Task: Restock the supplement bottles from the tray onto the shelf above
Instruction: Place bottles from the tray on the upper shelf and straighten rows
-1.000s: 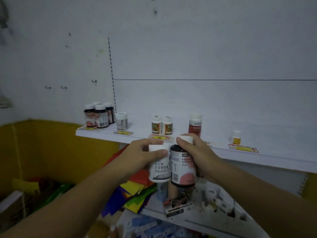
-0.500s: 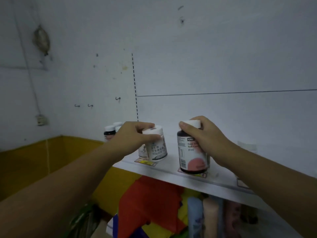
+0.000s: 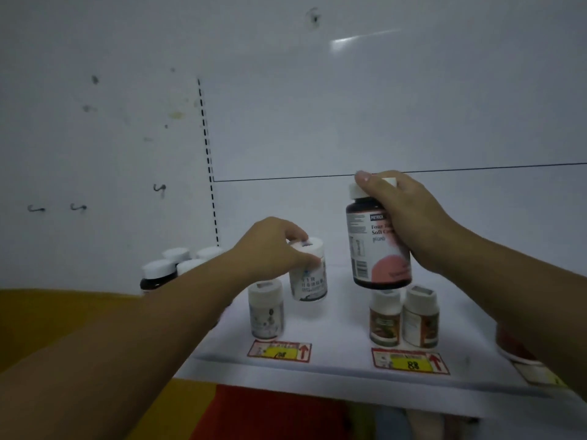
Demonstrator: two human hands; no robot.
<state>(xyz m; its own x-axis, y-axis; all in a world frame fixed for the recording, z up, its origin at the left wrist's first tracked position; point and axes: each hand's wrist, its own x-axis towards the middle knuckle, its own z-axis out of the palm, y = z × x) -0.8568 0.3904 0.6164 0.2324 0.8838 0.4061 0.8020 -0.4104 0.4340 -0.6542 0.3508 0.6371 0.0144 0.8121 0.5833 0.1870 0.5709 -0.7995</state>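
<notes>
A white wall shelf (image 3: 343, 315) holds rows of supplement bottles as a person's right hand (image 3: 409, 220) grips a tall dark bottle (image 3: 376, 252) by its cap and side, upright just behind two brown-labelled bottles (image 3: 403, 319). The left hand (image 3: 270, 246) pinches the cap of a small white bottle (image 3: 309, 281) behind a matching bottle (image 3: 266, 309). Yellow price tags (image 3: 279, 350) line the shelf's front edge.

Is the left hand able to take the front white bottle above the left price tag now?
Probably not yet: the left hand grips the rear white bottle by its cap, just behind the front white bottle. The path looks free, but the hand is full.
</notes>
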